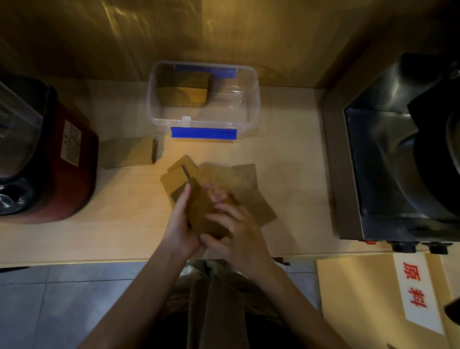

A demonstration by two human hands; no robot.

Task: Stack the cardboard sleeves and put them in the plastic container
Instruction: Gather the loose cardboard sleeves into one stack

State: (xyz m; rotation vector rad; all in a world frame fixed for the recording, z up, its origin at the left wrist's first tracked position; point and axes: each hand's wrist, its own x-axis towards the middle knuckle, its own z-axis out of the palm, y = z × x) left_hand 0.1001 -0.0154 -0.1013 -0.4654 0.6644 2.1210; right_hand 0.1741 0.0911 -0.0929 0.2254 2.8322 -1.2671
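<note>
Both hands clasp a small stack of flat brown cardboard sleeves (203, 213) above the pale wooden desk (117, 207).
Left hand (180, 226) and right hand (239, 235) press it together; loose sleeves (245, 185) lie beneath, near the clear plastic container (251, 105).

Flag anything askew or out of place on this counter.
Loose cardboard sleeves lie fanned at odd angles beyond both hands, unstacked. A separate stack sits outside the plastic container, left of it. Nothing looks spilled or damaged.
</note>
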